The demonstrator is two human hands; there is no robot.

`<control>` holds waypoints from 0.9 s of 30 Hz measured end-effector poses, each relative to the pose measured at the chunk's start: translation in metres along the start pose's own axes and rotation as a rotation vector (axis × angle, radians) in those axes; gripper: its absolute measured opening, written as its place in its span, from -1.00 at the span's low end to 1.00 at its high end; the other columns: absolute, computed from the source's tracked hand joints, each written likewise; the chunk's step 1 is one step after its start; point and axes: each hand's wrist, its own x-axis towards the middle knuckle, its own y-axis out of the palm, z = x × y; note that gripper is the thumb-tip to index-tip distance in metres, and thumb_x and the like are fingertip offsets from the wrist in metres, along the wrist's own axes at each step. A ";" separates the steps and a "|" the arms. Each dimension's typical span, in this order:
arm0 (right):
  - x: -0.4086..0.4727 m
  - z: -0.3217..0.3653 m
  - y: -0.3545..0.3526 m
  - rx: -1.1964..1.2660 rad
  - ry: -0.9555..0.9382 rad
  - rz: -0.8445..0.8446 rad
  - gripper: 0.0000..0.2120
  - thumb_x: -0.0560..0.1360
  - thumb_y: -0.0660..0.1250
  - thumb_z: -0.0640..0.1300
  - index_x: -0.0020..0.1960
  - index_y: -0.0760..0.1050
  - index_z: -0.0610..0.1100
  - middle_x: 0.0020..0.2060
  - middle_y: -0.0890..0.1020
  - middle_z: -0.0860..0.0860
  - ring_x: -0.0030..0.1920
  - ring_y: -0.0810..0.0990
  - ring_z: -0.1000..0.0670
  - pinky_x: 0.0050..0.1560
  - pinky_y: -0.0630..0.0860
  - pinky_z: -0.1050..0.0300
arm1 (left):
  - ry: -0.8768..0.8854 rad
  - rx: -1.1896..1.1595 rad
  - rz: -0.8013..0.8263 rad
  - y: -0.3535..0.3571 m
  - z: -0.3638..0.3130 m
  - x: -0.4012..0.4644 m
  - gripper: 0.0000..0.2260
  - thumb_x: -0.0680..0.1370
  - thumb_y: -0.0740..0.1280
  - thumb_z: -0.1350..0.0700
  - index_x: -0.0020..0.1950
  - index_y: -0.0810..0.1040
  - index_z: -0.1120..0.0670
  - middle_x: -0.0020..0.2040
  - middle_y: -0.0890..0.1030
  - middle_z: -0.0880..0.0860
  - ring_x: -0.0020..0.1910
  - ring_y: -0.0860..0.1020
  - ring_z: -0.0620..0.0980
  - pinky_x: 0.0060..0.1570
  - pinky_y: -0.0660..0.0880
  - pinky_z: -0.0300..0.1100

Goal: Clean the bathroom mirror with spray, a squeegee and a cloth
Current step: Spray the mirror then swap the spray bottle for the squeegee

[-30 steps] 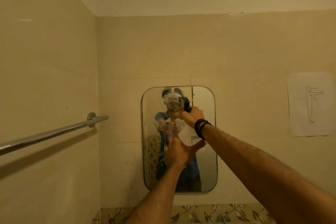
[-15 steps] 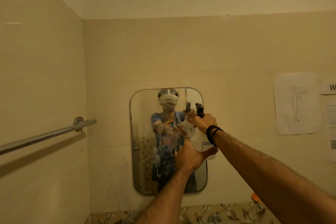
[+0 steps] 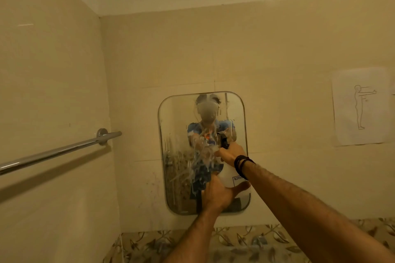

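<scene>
A rounded rectangular mirror [image 3: 177, 134] hangs on the beige tiled wall, its middle streaked with white foam and running drips. A white spray bottle [image 3: 229, 175] with a black trigger head is held up in front of the mirror's lower right. My right hand [image 3: 230, 153] grips the trigger at the top, with dark bands on its wrist. My left hand [image 3: 218, 195] cups the bottle's base from below. No squeegee or cloth is in view.
A chrome towel rail [image 3: 64, 151] juts from the left wall at about mirror height. A paper sheet with a figure drawing [image 3: 361, 107] is stuck on the wall to the right. A leaf-patterned tile band [image 3: 245, 241] runs below the mirror.
More foam and drips now cover the mirror's middle and upper part. Both hands with the bottle have shifted from the mirror's centre toward its lower right, and the view has swung.
</scene>
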 end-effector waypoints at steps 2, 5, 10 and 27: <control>-0.003 0.003 0.012 0.005 -0.006 0.036 -0.75 0.42 0.35 0.03 -0.22 0.52 -0.17 -0.25 0.63 -0.10 -0.28 0.54 -0.10 -0.23 0.48 0.08 | -0.024 0.003 -0.032 -0.004 0.018 0.008 0.18 -0.16 0.32 -0.69 0.35 0.40 -0.12 0.22 0.61 -0.11 0.18 0.59 -0.03 0.21 0.57 0.05; -0.011 0.008 0.032 -0.010 -0.019 0.086 -0.75 0.43 0.34 0.00 -0.33 0.40 -0.10 -0.37 0.49 -0.05 -0.35 0.43 -0.05 -0.33 0.35 0.14 | -0.038 0.031 -0.037 -0.011 0.039 0.010 0.12 -0.13 0.34 -0.67 0.34 0.44 -0.17 0.19 0.62 -0.13 0.16 0.61 -0.04 0.17 0.59 0.07; -0.021 0.016 0.071 -0.018 -0.015 0.160 -0.77 0.43 0.35 -0.05 -0.32 0.39 -0.11 -0.39 0.45 -0.03 -0.37 0.41 -0.02 -0.40 0.32 0.17 | -0.033 -0.019 -0.032 -0.036 0.056 -0.010 -0.18 0.10 0.52 -0.49 0.25 0.51 -0.14 0.08 0.66 -0.14 0.06 0.64 -0.07 0.08 0.61 0.00; -0.063 -0.047 0.126 -0.081 0.142 0.275 -0.78 0.38 0.38 0.00 -0.09 0.51 -0.12 -0.10 0.61 -0.10 -0.11 0.58 -0.11 0.00 0.59 -0.01 | -0.220 -0.008 0.081 -0.017 0.135 -0.049 -0.04 -0.04 0.51 -0.55 0.21 0.40 -0.10 0.06 0.63 -0.15 0.00 0.63 -0.11 0.03 0.64 -0.04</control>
